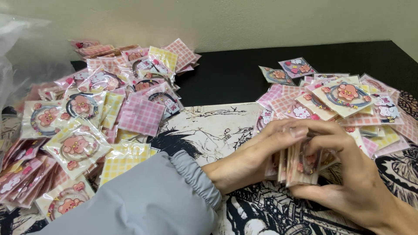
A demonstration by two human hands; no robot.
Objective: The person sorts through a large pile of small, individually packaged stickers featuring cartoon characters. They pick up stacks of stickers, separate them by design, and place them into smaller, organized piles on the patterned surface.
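My left hand (257, 154), in a grey sleeve, and my right hand (348, 178) together grip an upright stack of small clear packets (300, 163) with pink checked cards inside, at the lower right of the table. Both hands' fingers press along the stack's top and sides. Just behind the hands lies a pile of the same packets (344, 98), some showing round cartoon bear charms.
A much larger heap of pink and yellow checked packets (96, 117) covers the left side. A black-and-white illustrated desk mat (209, 130) lies on the black table (235, 74). A clear plastic bag (21, 56) sits at far left.
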